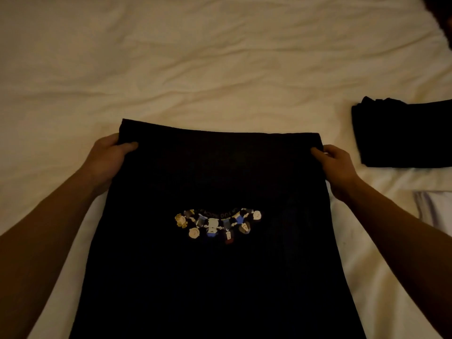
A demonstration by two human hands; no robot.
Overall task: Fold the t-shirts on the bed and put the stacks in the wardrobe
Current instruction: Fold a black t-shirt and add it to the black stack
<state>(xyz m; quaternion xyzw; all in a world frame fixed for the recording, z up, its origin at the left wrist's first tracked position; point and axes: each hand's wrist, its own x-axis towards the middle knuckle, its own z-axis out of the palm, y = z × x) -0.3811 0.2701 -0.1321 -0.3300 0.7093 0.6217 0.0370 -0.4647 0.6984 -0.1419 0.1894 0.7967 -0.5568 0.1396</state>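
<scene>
- Black t-shirt (220,265): spread flat on the bed, print of small cartoon figures (217,225) facing up, nearer the person than both grips.
- Left hand (110,155): grip closed on the shirt's far left corner, thumb on top of the cloth, fingers under the edge.
- Right hand (335,162): grip closed on the far right corner, thumb on top.
- Stack of folded dark shirts (401,135): beyond the right grip, outward of it, apart from the shirt.
- White sheet (195,69): rumpled, stretching away past both grips.
</scene>
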